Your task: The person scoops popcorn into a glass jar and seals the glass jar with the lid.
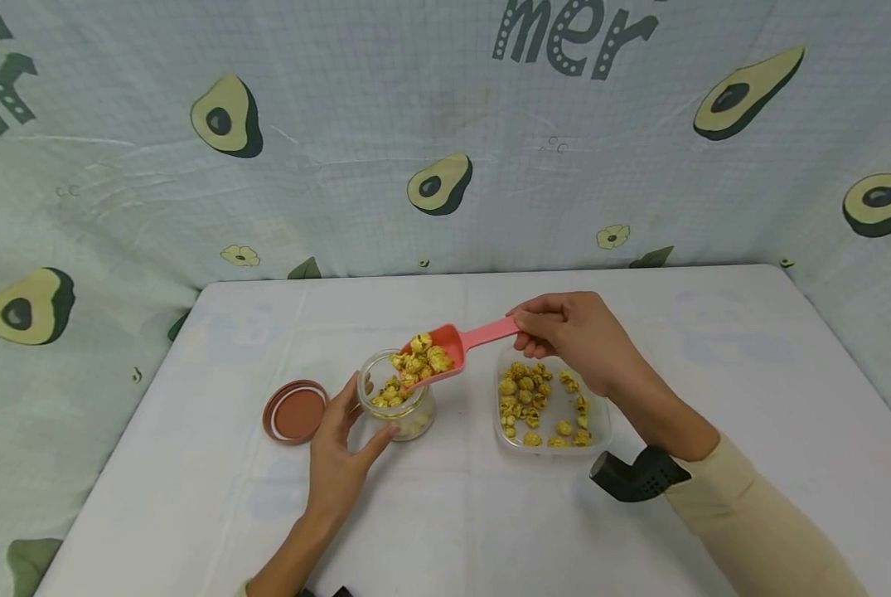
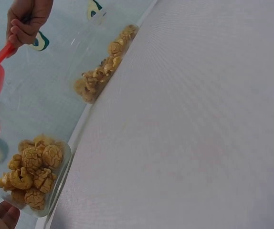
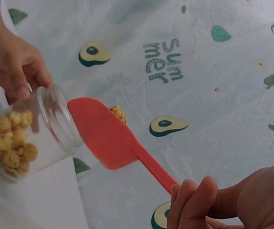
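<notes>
A glass jar with caramel popcorn in its lower part stands on the white table. My left hand grips it from the left, thumb and fingers around its side. In my right hand is the handle of a pink-red scoop, pinched between thumb and fingers. The scoop's bowl, heaped with popcorn, tilts over the jar's mouth. From the right wrist view, the underside of the scoop shows at the rim of the jar.
To the right stands a clear plastic container with loose popcorn in it. A brown-red lid lies left of the jar. Behind the table hangs an avocado-print cloth. A black device sits at my right wrist.
</notes>
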The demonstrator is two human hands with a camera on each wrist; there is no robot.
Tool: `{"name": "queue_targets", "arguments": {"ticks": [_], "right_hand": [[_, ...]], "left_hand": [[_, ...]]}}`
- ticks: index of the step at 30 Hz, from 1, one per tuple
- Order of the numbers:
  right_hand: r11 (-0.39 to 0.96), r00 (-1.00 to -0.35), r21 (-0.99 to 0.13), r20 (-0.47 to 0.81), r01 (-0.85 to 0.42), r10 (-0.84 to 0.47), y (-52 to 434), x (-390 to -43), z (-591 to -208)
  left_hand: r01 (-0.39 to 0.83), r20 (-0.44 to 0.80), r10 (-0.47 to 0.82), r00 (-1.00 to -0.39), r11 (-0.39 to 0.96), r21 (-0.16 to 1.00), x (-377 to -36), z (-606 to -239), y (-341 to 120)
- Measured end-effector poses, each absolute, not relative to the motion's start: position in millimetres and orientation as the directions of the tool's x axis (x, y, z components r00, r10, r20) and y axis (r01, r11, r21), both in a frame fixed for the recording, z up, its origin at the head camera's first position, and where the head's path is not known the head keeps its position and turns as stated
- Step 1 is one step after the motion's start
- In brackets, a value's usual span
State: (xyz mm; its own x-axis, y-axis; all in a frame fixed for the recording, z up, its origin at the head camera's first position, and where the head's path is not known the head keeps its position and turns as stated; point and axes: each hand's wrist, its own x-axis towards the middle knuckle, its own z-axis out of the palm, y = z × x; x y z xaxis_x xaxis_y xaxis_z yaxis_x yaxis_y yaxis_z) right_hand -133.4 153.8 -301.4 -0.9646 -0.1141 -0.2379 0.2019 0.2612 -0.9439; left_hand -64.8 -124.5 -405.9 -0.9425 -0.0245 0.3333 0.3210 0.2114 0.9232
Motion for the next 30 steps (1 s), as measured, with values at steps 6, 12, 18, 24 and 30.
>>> {"name": "queue_targets", "arguments": {"ticks": [6, 12, 18, 24, 30], "right_hand": [[0.296, -0.969, -0.938, -0.22, 0.179, -0.114, 148.3, -135.1, -297.6], [0.321, -0.97, -0.933, -0.21, 0.162, -0.122, 143.9, -136.9, -295.4], [0.354, -0.971, -0.925, -0.198, 0.141, -0.133, 139.6, -138.6, -292.1], [0.385, -0.972, -0.915, -0.189, 0.122, -0.141, 136.2, -139.4, -287.1], [0.401, -0.976, -0.911, -0.162, 0.092, -0.145, 132.3, -140.5, -284.0]], "left_hand": [[0.326, 0.339, -0.026, -0.941, 0.209, 0.922, -64.2, -406.0, -124.6], [0.337, 0.349, -0.02, -0.937, 0.212, 0.917, -64.1, -406.8, -124.4], [0.341, 0.353, -0.017, -0.936, 0.215, 0.915, -64.0, -407.7, -124.6], [0.335, 0.347, -0.017, -0.938, 0.217, 0.917, -63.8, -408.0, -124.6], [0.334, 0.346, -0.017, -0.938, 0.217, 0.917, -63.8, -409.0, -124.8]]}}
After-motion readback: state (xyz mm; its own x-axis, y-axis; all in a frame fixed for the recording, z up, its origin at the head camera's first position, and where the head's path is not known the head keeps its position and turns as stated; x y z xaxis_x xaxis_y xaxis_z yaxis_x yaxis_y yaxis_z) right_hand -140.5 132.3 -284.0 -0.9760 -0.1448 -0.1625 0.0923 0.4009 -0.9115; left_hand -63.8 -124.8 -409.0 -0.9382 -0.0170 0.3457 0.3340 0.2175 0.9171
